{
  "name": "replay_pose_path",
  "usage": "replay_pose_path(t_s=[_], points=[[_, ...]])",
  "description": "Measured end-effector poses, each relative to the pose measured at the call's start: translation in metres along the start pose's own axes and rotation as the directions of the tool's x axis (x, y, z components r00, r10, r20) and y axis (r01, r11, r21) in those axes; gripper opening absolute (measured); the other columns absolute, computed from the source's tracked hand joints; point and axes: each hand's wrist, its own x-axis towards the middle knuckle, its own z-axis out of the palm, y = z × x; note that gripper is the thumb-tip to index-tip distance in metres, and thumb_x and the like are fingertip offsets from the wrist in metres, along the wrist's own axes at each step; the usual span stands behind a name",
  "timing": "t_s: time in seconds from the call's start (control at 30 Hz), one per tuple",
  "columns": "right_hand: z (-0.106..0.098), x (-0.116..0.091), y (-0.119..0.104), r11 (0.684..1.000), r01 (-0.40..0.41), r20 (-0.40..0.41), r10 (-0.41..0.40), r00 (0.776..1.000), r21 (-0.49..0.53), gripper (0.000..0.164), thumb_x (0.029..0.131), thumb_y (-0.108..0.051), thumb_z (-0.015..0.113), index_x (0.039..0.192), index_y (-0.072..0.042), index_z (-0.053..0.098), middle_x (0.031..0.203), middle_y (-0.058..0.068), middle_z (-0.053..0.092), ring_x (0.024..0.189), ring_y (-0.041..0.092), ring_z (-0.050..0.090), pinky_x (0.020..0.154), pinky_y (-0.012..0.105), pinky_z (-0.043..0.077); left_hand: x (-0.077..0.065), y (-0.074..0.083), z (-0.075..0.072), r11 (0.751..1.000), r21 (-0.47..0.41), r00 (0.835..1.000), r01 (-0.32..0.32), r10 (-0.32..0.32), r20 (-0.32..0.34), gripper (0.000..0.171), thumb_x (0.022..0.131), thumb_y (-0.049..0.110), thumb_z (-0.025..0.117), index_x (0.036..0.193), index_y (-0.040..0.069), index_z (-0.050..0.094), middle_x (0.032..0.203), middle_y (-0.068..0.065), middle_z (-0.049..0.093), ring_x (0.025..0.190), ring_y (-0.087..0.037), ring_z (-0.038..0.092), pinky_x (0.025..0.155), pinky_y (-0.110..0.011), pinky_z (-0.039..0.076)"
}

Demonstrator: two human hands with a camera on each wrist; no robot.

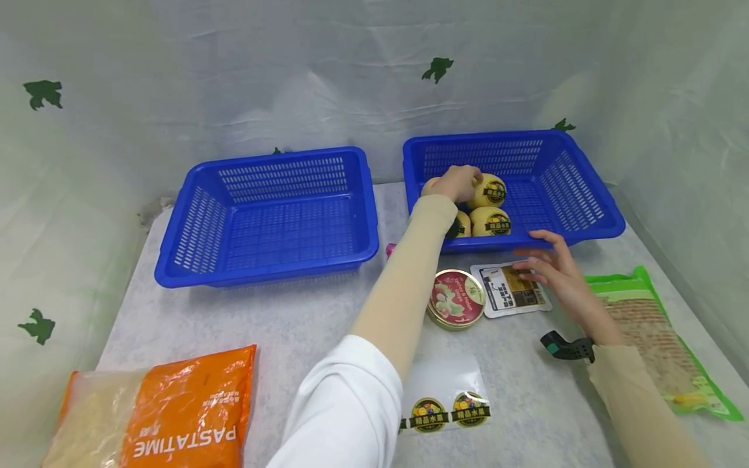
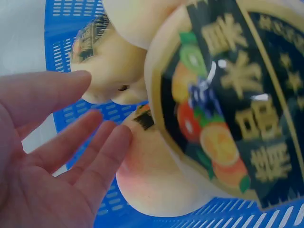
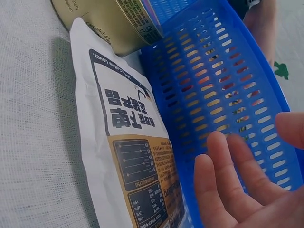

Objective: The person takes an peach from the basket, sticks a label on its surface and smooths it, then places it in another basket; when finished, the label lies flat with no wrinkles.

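Observation:
Several pale yellow peaches (image 1: 489,190) with dark fruit labels sit in the left part of the right blue basket (image 1: 585,195). My left hand (image 1: 455,184) reaches down among them. In the left wrist view its fingers are spread and fairly straight, with fingertips right at a pink-tinged peach (image 2: 152,175); a labelled peach (image 2: 228,99) fills the right side. My right hand (image 1: 558,273) is at the basket's front edge, over a white and brown coffee pouch (image 1: 510,289). In the right wrist view its fingers (image 3: 228,180) are loosely bent beside the basket's slotted wall, holding nothing.
Left of my arm stands another blue basket (image 1: 281,227). A round red candy tin (image 1: 456,299) lies beside the pouch, and a label sheet (image 1: 447,390) lies nearer. An orange pasta bag (image 1: 187,409) is at front left, a green-edged package (image 1: 655,338) at right.

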Motion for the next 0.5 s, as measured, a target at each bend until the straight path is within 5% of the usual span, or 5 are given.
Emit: replay_pose_path(t_s=[0.13,0.3,0.5], points=[[0.001,0.004,0.0,1.0,0.004,0.025,-0.004,1.0,0.014,0.042,0.096,-0.005,0.04,0.134,-0.016,0.028,0.117,0.022,0.047,0.096,0.021,0.058,0.078,0.031,0.049,-0.003,-0.005,-0.007,1.0,-0.016,0.999,0.001,-0.001,0.036,0.045,0.094,0.011,0.036,0.137,0.023,0.038,0.139,0.006,0.036,0.12,-0.008,0.037,0.082,-0.02,0.036],[-0.001,0.002,-0.002,1.0,0.001,0.029,-0.001,1.0,0.018,0.043,0.095,-0.003,0.04,0.135,-0.016,0.027,0.116,0.019,0.049,0.096,0.021,0.058,0.078,0.03,0.049,-0.009,-0.011,-0.024,0.978,-0.146,0.988,-0.15,0.146,-0.041,0.044,0.095,0.023,0.045,0.138,0.021,0.036,0.138,0.0,0.036,0.123,-0.01,0.034,0.092,-0.022,0.035],[-0.003,-0.005,-0.013,0.996,-0.066,0.011,0.066,0.998,-0.058,0.045,0.096,-0.009,0.042,0.136,-0.016,0.025,0.114,0.017,0.051,0.095,0.02,0.058,0.079,0.029,0.049,-0.046,-0.034,-0.051,0.91,-0.197,0.911,-0.365,0.305,-0.279,0.054,0.091,0.038,0.048,0.14,0.022,0.031,0.141,0.004,0.031,0.126,-0.005,0.027,0.1,-0.022,0.025]])
